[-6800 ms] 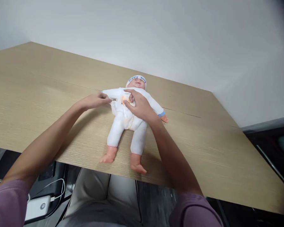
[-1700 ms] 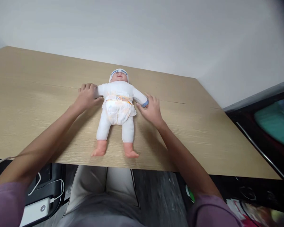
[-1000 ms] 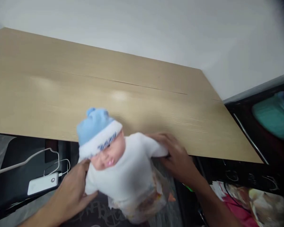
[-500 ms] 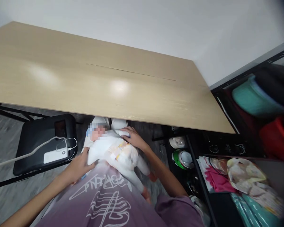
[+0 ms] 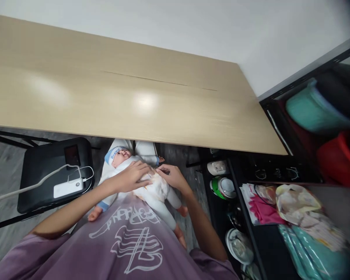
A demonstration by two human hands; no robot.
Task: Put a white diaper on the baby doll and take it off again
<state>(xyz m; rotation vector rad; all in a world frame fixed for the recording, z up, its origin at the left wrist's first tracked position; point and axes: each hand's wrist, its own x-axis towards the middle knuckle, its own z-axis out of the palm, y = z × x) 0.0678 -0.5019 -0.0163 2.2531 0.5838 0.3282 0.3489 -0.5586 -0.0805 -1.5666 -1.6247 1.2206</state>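
Note:
A baby doll (image 5: 163,206) in white clothing, with a blue-and-white lettered cap (image 5: 112,155), lies face up across my lap. A white printed diaper (image 5: 154,190) is around its hips, over the white clothing. My left hand (image 5: 131,177) reaches over the doll's belly and touches the top of the diaper, thumb and fingers apart. On the diaper's other side, my right hand (image 5: 173,177) has its fingertips pinched at the waist edge. The exact hold under the fingers is partly hidden.
A wooden tabletop (image 5: 119,105) spans ahead, above the lap. At left, a white power bank (image 5: 68,188) with a cable lies on a black stool (image 5: 41,175). At right, a black cart (image 5: 268,249) holds cans, cloths and teal packets (image 5: 312,249). Teal and red basins (image 5: 341,159) sit beyond.
My left hand has moved from the doll's shoulder side onto the diaper's top. My right hand has come from the doll's arm down to the diaper's waist. The doll's arms now show.

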